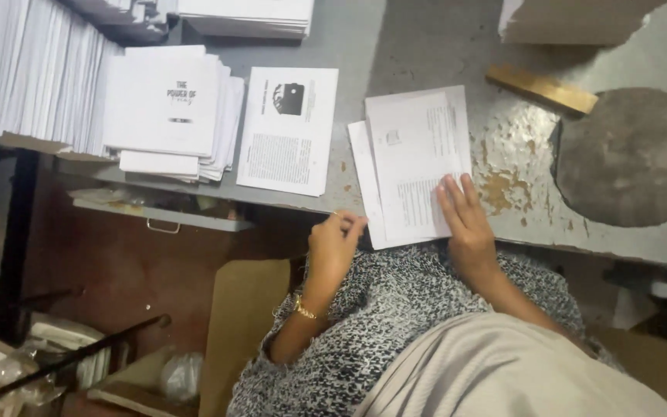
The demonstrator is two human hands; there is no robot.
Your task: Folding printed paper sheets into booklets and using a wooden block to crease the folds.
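Small stack of printed sheets point(411, 166) is lain on grey surface point(441, 46), at near edge, long axis running away from body. Right hand point(466, 224) is laid flat on lower right corner, fingers spread. Left hand point(333, 243) is kept just beside lower left corner, off edge, fingertips pinched together; whether paper is held cannot be told. Single printed leaflet point(287, 131) and booklet pile point(167, 112) are placed further left, apart. Nothing is standing between.

white printed sheets point(414, 166), grey worn table point(426, 46), black-and-white speckled garment point(380, 309)
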